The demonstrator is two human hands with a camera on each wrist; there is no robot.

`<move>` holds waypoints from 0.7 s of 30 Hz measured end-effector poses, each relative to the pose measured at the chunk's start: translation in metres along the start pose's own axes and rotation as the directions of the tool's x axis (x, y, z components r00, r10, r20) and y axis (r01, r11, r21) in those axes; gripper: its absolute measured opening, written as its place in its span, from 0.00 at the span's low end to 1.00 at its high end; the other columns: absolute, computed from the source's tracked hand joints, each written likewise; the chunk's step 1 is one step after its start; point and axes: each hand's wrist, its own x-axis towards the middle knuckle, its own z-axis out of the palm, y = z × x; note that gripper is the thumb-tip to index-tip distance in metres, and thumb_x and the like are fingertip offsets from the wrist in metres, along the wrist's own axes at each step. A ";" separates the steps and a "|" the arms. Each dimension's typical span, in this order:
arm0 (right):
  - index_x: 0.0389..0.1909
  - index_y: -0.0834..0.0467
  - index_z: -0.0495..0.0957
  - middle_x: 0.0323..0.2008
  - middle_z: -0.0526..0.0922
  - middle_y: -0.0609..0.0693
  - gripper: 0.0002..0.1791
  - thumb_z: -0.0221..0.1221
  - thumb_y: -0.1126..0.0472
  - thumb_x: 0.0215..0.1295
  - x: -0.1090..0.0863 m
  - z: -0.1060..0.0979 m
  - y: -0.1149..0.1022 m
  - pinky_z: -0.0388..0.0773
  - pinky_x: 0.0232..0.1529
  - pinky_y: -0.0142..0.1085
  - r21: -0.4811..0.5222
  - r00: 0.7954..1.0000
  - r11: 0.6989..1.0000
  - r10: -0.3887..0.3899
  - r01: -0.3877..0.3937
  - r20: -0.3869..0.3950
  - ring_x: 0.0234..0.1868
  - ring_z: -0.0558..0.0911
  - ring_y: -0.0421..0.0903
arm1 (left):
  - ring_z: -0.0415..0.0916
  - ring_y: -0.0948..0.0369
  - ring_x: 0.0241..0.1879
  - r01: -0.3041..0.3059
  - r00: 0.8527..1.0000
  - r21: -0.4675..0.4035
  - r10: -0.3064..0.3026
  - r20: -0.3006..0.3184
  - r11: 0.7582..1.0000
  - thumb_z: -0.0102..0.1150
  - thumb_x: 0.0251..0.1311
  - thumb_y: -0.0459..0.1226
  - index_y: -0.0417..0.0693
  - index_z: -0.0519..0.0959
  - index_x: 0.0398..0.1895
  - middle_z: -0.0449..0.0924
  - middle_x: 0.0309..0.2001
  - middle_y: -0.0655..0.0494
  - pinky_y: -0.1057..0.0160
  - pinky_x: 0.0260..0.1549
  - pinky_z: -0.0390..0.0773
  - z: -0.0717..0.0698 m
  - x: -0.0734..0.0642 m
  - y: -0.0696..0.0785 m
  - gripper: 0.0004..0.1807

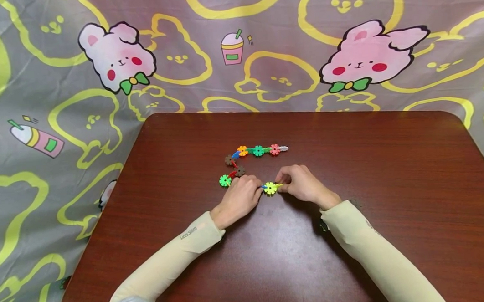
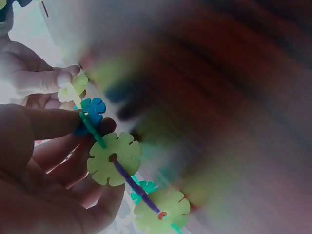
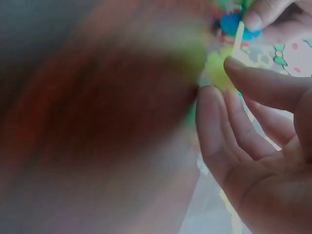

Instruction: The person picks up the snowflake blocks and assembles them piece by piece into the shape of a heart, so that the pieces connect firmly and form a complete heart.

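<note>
A chain of notched plastic snowflake discs in several colours bends across the table. My left hand (image 1: 241, 196) pinches the chain at a blue snowflake disc (image 2: 95, 108), seen between thumb and fingers in the left wrist view. Just right of it a yellow-green snowflake disc (image 1: 270, 188) faces up between the two hands. My right hand (image 1: 303, 184) pinches a yellow snowflake disc (image 3: 219, 68) between thumb and fingertips, at the chain's near end. In the left wrist view, a pale green disc (image 2: 114, 158) and a purple disc (image 2: 135, 186) seen edge-on lie beside the left fingers.
The far part of the chain holds a green disc (image 1: 225, 180), a brown disc (image 1: 229, 160), an orange disc (image 1: 243, 151) and a pink disc (image 1: 275, 149). All lies on a dark red-brown table (image 1: 391, 170). A patterned cloth (image 1: 276, 30) hangs behind it.
</note>
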 end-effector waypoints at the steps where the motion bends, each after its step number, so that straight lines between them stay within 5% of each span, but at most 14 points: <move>1: 0.31 0.59 0.83 0.28 0.86 0.50 0.06 0.69 0.67 0.52 -0.001 -0.002 0.001 0.79 0.37 0.37 0.006 1.000 1.000 0.003 -0.003 0.007 0.31 0.83 0.41 | 0.80 0.57 0.33 -0.002 1.000 0.004 0.002 -0.005 1.000 0.60 0.60 0.34 0.47 0.84 0.29 0.81 0.28 0.56 0.56 0.31 0.76 0.000 0.000 0.000 0.05; 10: 0.36 0.61 0.82 0.32 0.86 0.52 0.10 0.69 0.66 0.52 -0.019 -0.043 0.027 0.74 0.35 0.35 -0.039 0.998 0.998 0.059 -0.058 0.013 0.31 0.81 0.42 | 0.81 0.56 0.34 -0.002 1.000 0.024 0.002 -0.016 1.000 0.58 0.61 0.35 0.46 0.85 0.34 0.83 0.31 0.55 0.55 0.31 0.78 0.001 0.000 -0.002 0.06; 21: 0.39 0.59 0.81 0.36 0.84 0.50 0.16 0.72 0.60 0.50 -0.065 -0.096 0.068 0.75 0.37 0.34 -0.111 0.987 0.993 0.065 -0.049 0.149 0.36 0.79 0.44 | 0.81 0.55 0.35 -0.005 0.999 0.016 0.005 -0.040 1.000 0.59 0.60 0.35 0.45 0.84 0.36 0.83 0.33 0.54 0.55 0.32 0.78 0.002 -0.003 -0.007 0.06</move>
